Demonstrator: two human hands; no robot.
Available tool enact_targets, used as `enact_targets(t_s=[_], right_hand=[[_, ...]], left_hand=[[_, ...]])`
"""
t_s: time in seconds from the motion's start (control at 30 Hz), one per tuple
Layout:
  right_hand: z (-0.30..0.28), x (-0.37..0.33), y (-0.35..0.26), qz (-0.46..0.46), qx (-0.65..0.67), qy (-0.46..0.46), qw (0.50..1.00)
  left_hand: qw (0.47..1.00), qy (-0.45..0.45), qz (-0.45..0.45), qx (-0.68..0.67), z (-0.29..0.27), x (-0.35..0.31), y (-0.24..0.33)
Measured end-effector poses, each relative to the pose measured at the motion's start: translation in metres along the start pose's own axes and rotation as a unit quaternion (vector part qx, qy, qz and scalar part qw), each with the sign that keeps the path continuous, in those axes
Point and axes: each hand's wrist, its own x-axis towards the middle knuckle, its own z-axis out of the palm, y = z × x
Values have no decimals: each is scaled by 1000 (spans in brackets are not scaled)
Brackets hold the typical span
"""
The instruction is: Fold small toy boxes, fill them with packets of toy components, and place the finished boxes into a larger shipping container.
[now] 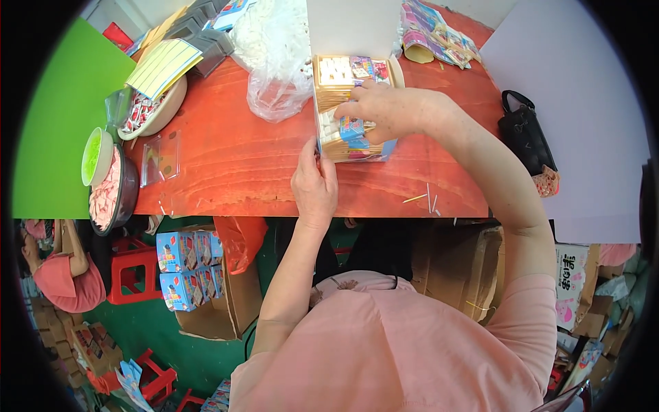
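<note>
An open display box (396, 72) with a raised white lid stands on the red wooden table, filled with rows of flat packets (335, 71) with white pieces and printed colour labels. My left hand (316, 184) grips the near left corner of the box, thumb and fingers closed along its edge. From the right, my right hand (395, 112) reaches over the box. Its bent fingers close around a blue-labelled packet (352, 128) in the near row. The palm hides part of the packets behind it.
A clear plastic bag (278, 86) lies left of the box. Farther left are a bowl of wrapped sachets (175, 103), a dark bowl of pink pieces (128, 185) and a small green-filled bowl (105, 156). A black pouch (525, 134) sits at right; thin sticks (430, 198) lie near the front edge.
</note>
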Motion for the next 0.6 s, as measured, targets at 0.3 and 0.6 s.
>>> enact_targets(t_s=[0.3, 0.6], right_hand=[[7, 5, 7, -19, 22, 30, 999], [-4, -2, 5, 4, 136, 30, 990]], left_hand=[[963, 99, 237, 75, 12, -18, 23], [955, 98, 258, 112, 53, 21, 15]])
